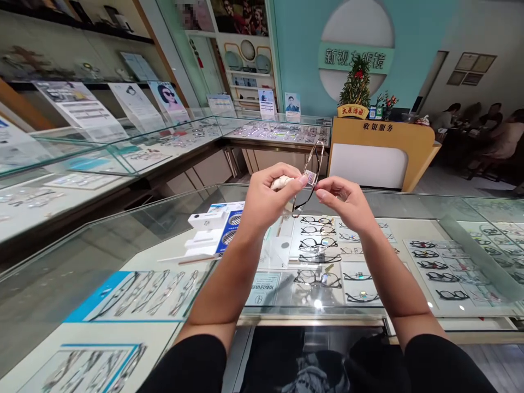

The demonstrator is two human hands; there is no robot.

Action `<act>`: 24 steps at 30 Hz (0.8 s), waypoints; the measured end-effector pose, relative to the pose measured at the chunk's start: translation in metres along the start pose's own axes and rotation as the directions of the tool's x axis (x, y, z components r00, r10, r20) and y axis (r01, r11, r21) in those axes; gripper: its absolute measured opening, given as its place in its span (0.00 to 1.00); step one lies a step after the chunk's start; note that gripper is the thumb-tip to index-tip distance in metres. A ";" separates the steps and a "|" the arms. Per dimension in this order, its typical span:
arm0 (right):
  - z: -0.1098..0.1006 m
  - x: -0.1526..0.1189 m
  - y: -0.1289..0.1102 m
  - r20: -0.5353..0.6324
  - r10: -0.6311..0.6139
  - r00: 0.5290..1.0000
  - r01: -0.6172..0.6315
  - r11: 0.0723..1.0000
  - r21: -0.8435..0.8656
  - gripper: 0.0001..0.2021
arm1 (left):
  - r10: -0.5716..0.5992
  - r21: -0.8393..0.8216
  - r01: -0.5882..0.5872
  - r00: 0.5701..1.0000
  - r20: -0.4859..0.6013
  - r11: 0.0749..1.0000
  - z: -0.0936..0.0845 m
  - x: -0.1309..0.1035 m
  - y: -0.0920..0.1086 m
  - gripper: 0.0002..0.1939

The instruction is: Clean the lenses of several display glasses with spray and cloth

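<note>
Held up above the glass counter is a pair of eyeglasses (305, 203) with a thin, dark and gold-coloured frame, turned nearly edge-on to me. My left hand (264, 199) is closed on it, thumb towards the lens. A crumpled white cloth (281, 183) is tucked in the same hand. By the left thumb tip, a small printed sticker (310, 177) shows on the lens. My right hand (346, 203) pinches the rim from the other side with thumb and forefinger, its other fingers curled.
Below my hands runs a glass display counter (229, 315) with rows of eyeglasses (317, 278) inside. White boxes (208, 219) and a blue printed box (231, 229) stand left of my hands. Behind are more showcases and a wooden cashier desk (423, 136). Several people sit at the far right.
</note>
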State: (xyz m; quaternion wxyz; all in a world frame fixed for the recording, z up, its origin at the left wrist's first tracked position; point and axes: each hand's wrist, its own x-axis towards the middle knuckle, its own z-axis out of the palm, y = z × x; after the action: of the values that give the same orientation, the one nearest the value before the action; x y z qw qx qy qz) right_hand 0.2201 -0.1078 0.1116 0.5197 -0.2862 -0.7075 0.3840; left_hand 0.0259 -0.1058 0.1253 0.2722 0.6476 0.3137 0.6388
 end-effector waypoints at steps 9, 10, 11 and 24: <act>-0.004 0.001 0.001 -0.143 0.014 0.990 -0.009 0.999 0.035 0.17 | -0.017 0.006 0.017 0.992 0.127 1.000 0.006 -0.008 -0.012 0.14; -0.005 0.000 0.001 -0.147 0.025 0.989 -0.019 0.999 0.044 0.18 | -0.021 0.018 0.019 0.988 0.154 1.000 0.005 -0.009 -0.010 0.14; -0.005 0.000 0.000 -0.146 0.035 0.989 -0.028 0.998 0.052 0.18 | -0.030 0.037 0.024 0.984 0.175 0.999 0.004 -0.009 -0.007 0.14; -0.018 -0.011 -0.012 -0.269 -0.007 0.963 -0.049 0.979 -0.200 0.13 | -0.096 0.201 0.051 0.971 0.220 0.978 -0.009 -0.010 0.001 0.14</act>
State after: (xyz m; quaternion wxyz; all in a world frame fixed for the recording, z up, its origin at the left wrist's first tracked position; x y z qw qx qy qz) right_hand 0.2407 -0.1189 0.1188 0.5743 -0.3949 -0.6633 0.2724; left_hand 0.0171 -0.1139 0.1196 0.2656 0.7281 0.3650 0.5159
